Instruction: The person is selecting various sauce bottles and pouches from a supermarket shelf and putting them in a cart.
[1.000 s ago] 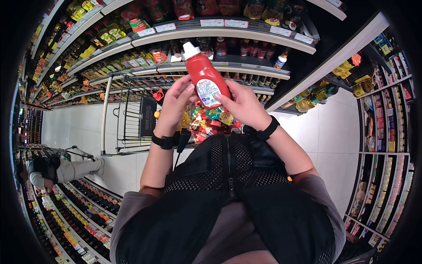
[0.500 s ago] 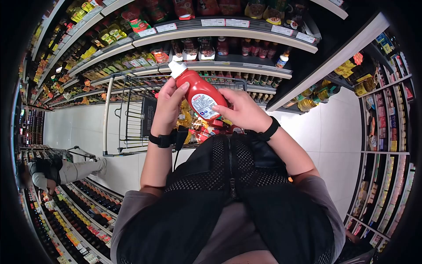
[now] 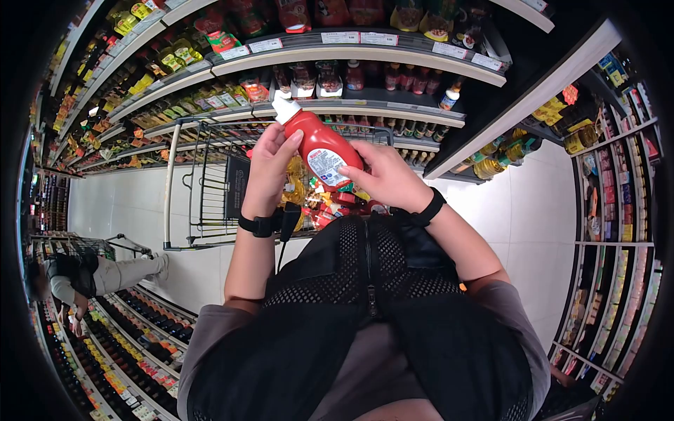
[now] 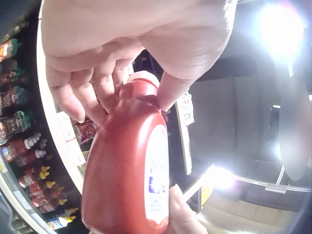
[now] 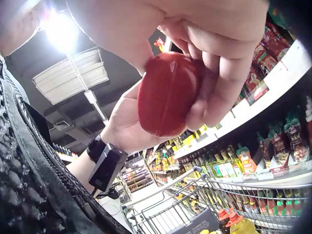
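Note:
Both hands hold a red ketchup bottle [image 3: 323, 149] with a white cap, tilted so the cap points up and left. Its back label [image 3: 325, 168], white with small print, faces the person. The left hand [image 3: 270, 172] grips the shoulder below the cap, thumb in front and fingers behind, as the left wrist view shows. Around the lower end curls the right hand [image 3: 386, 175], its thumb over the label's edge. In the right wrist view the bottle's red base [image 5: 168, 95] faces the camera.
Beneath the hands stands a shopping cart [image 3: 168, 186] holding several packets and a yellow oil bottle [image 5: 241, 225]. Shelves of sauces [image 3: 351, 50] run along the front. Another person [image 3: 91, 274] stands at the left by a cart. A shelf post [image 3: 523, 98] rises at right.
The bottle has tilted further left and its cap has come down. My left hand has shifted from its side to the shoulder, thumb now in front. The right hand keeps its hold.

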Tool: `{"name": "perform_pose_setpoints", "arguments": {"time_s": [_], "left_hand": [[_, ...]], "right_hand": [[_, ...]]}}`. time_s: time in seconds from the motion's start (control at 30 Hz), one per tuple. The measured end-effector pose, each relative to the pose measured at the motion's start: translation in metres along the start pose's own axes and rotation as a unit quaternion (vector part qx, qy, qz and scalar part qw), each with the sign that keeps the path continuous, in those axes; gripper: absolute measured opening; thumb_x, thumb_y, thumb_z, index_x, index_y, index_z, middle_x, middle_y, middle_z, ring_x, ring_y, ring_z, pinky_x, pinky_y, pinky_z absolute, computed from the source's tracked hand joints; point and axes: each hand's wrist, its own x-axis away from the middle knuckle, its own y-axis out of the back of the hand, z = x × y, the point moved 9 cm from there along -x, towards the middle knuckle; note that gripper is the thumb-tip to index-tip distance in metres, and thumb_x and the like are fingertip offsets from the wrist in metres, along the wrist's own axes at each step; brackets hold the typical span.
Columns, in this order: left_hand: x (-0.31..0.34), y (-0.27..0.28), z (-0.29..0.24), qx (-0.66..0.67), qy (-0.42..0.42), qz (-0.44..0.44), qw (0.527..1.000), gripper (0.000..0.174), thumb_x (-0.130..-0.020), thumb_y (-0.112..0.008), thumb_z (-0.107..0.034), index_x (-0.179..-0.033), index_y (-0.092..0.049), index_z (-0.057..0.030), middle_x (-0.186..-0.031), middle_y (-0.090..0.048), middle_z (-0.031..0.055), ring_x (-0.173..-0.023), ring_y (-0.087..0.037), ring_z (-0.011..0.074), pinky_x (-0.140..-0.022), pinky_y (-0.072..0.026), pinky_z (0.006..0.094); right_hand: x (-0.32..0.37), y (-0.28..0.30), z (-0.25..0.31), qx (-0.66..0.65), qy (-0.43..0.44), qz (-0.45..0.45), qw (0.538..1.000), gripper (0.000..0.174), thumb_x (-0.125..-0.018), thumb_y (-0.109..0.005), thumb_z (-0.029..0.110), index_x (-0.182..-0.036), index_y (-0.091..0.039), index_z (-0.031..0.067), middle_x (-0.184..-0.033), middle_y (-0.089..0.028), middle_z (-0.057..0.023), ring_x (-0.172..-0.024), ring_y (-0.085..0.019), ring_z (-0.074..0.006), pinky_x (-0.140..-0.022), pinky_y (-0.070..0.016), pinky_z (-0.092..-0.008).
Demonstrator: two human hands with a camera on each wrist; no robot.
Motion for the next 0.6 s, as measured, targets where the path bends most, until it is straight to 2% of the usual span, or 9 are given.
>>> {"name": "perform_pose_setpoints", "arguments": {"time_s": [0.07,0.17,0.23,0.3,0.33,0.4,0.47,0.53,0.6], "left_hand": [[-0.002,0.015,0.029,0.011,0.077,0.029,0.997,0.036,-0.098,-0.059,-0.02,-0.13,-0.051,-0.0042,-0.105,-0.064,0.0004,-0.095,-0.061,0.0068,-0.089,-0.0496,0.0289],[0.011,-0.015,0.014,-0.009,0.106,0.031,0.994,0.035,-0.099,-0.058,-0.025,-0.129,-0.051,-0.0072,-0.1,-0.062,-0.0031,-0.092,-0.059,0.0036,-0.09,-0.0491,0.0307],[0.01,-0.016,0.019,-0.004,0.101,0.031,0.994,0.035,-0.099,-0.059,-0.027,-0.127,-0.051,-0.0081,-0.105,-0.063,0.0005,-0.098,-0.061,0.0089,-0.093,-0.0483,0.0338],[0.008,-0.016,0.022,0.061,0.087,0.021,0.994,0.036,-0.099,-0.059,-0.029,-0.126,-0.051,-0.0068,-0.111,-0.062,0.0051,-0.104,-0.062,0.0165,-0.094,-0.0484,0.0349],[0.009,-0.015,0.026,0.107,0.08,-0.01,0.991,0.037,-0.098,-0.058,-0.029,-0.125,-0.05,-0.0048,-0.12,-0.061,0.0117,-0.107,-0.063,0.0242,-0.094,-0.0505,0.0395],[0.009,-0.008,0.032,0.114,0.082,-0.015,0.99,0.038,-0.098,-0.059,-0.03,-0.124,-0.05,-0.0043,-0.121,-0.061,0.0139,-0.107,-0.064,0.0259,-0.093,-0.0515,0.0422],[0.006,0.005,0.044,0.113,0.082,-0.012,0.99,0.041,-0.1,-0.054,-0.036,-0.124,-0.05,-0.0024,-0.116,-0.063,0.0177,-0.107,-0.065,0.0308,-0.092,-0.053,0.0487],[0.008,0.012,0.048,0.158,0.108,0.005,0.981,0.044,-0.1,-0.051,-0.038,-0.124,-0.05,-0.0019,-0.112,-0.064,0.0173,-0.107,-0.064,0.0307,-0.093,-0.0528,0.0483],[0.013,0.006,0.047,0.204,0.14,0.025,0.968,0.053,-0.102,-0.043,-0.047,-0.127,-0.049,-0.0002,-0.114,-0.064,0.0177,-0.109,-0.064,0.0302,-0.095,-0.0518,0.0476]], "right_hand": [[-0.001,0.002,0.0,0.013,-0.002,-0.011,1.0,0.045,-0.089,-0.068,0.03,-0.119,-0.058,-0.0023,-0.094,-0.066,-0.0227,-0.09,-0.065,-0.04,-0.079,-0.0509,-0.0435],[-0.002,0.005,0.003,0.053,0.012,-0.04,0.998,0.045,-0.088,-0.069,0.028,-0.12,-0.058,-0.002,-0.099,-0.066,-0.0224,-0.091,-0.064,-0.0402,-0.08,-0.0513,-0.0437],[-0.002,0.009,0.011,0.08,0.03,-0.058,0.995,0.045,-0.087,-0.07,0.027,-0.12,-0.058,-0.0017,-0.102,-0.066,-0.0222,-0.093,-0.064,-0.04,-0.081,-0.0517,-0.0436],[0.0,0.003,0.027,0.089,0.089,-0.01,0.992,0.046,-0.085,-0.072,0.018,-0.125,-0.058,0.0009,-0.114,-0.063,-0.0178,-0.086,-0.067,-0.0292,-0.078,-0.0542,-0.0363],[0.002,0.002,0.027,0.089,0.089,-0.011,0.992,0.046,-0.085,-0.072,0.018,-0.125,-0.058,0.0009,-0.114,-0.063,-0.0178,-0.086,-0.067,-0.0292,-0.078,-0.0542,-0.0363],[0.005,-0.01,0.03,0.002,0.116,0.032,0.993,0.045,-0.086,-0.072,0.015,-0.126,-0.057,0.0022,-0.121,-0.059,-0.0145,-0.084,-0.067,-0.0256,-0.078,-0.0541,-0.0354],[0.005,-0.008,0.03,0.024,0.123,0.029,0.992,0.041,-0.086,-0.071,0.016,-0.122,-0.059,0.0017,-0.118,-0.059,-0.0142,-0.087,-0.066,-0.0267,-0.08,-0.0535,-0.0362],[0.006,-0.005,0.03,0.045,0.13,0.026,0.99,0.037,-0.086,-0.07,0.017,-0.118,-0.061,0.0011,-0.115,-0.059,-0.0139,-0.091,-0.065,-0.0278,-0.082,-0.0529,-0.037],[0.004,-0.001,0.019,0.012,0.063,0.031,0.997,0.031,-0.086,-0.07,0.015,-0.112,-0.062,0.0,-0.106,-0.058,-0.0112,-0.084,-0.064,-0.0235,-0.078,-0.0522,-0.0356]]}}
